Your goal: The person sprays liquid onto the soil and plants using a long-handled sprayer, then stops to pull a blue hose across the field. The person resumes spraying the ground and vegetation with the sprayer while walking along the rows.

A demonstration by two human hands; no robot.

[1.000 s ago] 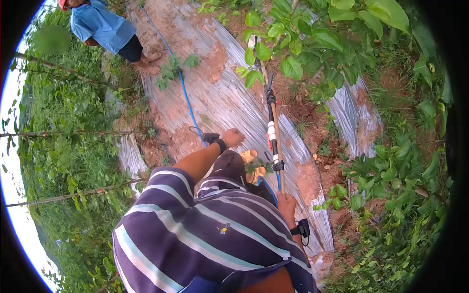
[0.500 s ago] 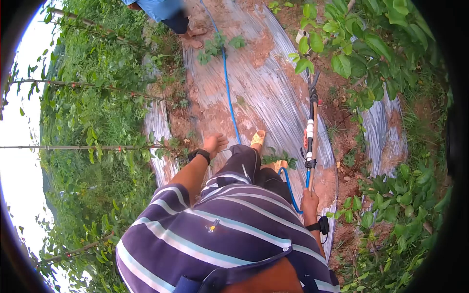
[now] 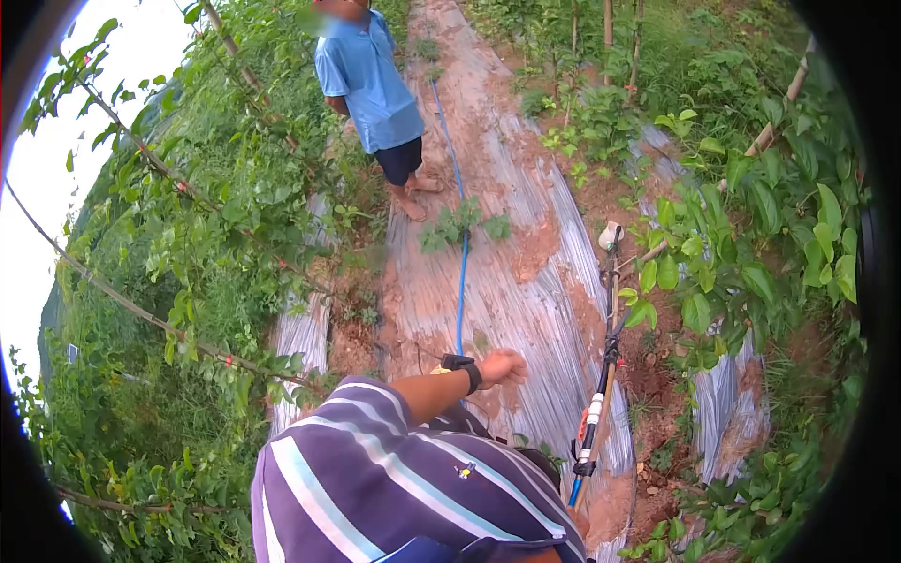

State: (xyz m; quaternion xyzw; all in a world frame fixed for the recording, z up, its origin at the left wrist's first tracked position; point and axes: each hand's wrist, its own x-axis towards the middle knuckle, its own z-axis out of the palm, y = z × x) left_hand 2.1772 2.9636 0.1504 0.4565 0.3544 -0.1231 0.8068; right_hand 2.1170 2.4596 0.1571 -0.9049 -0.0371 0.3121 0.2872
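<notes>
My right hand (image 3: 580, 520) is at the lower edge, partly hidden by my shirt, and closed around a long thin pole (image 3: 603, 409). White pipe fittings (image 3: 593, 410) and black tape run along the pole, and a blue hose end (image 3: 575, 490) joins it just above the hand. Beside the pole's far end is a small whitish object (image 3: 610, 235) whose kind I cannot make out. My left hand (image 3: 504, 367) is held out in front of my body, empty, with fingers loosely apart; a black watch (image 3: 462, 366) is on its wrist.
Another person in a blue shirt (image 3: 368, 89) stands ahead on the left. A blue hose (image 3: 463, 272) runs along silver plastic sheeting (image 3: 554, 314) on reddish soil. Leafy branches (image 3: 741, 244) hang on the right; a leafy trellis cane (image 3: 141, 314) crosses the left.
The view has tilted up, showing more of the other person and the path. My left hand has swung rightward across my front. The right hand still grips the pole, now lower in view.
</notes>
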